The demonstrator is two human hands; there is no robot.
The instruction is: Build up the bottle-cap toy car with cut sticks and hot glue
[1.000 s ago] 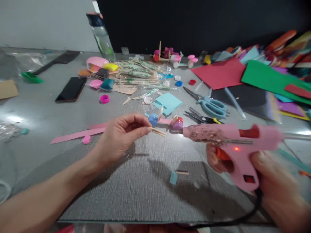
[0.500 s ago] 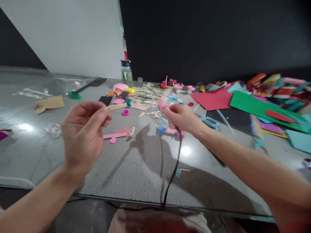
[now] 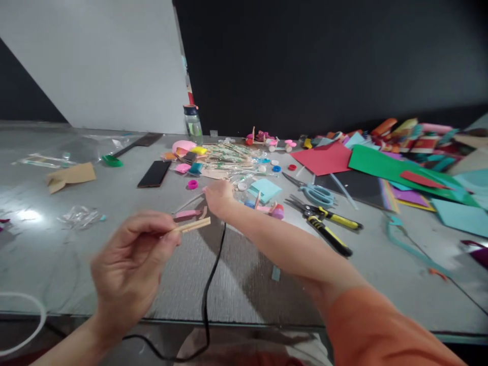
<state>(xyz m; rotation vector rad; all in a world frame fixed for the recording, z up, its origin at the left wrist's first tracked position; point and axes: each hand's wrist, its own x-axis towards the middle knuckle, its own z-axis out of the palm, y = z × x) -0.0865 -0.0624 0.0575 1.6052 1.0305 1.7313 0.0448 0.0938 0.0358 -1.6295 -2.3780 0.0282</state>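
Pinched between the thumb and fingers of my left hand [image 3: 133,259] are short wooden sticks [image 3: 195,224], lying side by side and pointing right. My right hand [image 3: 220,197] reaches across the table, closed, low over its far middle. It is around a pink glue gun [image 3: 205,190], mostly hidden by the hand; a black cord [image 3: 208,290] runs from under it toward the table's front edge. Just left of that hand lie pink strips [image 3: 186,214] and a thin grey rod [image 3: 185,204]. Behind it is a pile of patterned paper straws or sticks [image 3: 229,155].
Pliers [image 3: 324,221] and blue scissors [image 3: 314,193] lie right of my right forearm. A small wheeled craft [image 3: 277,209] sits by light blue paper [image 3: 266,189]. A phone [image 3: 154,174], bottle [image 3: 193,124], coloured sheets [image 3: 324,156] and crumpled plastic [image 3: 82,217] are spread around.
My right hand has moved left and down toward the table with the glue gun, its cord following. The blue piece beyond the left hand's stick now shows on the table behind; the left hand has lowered.
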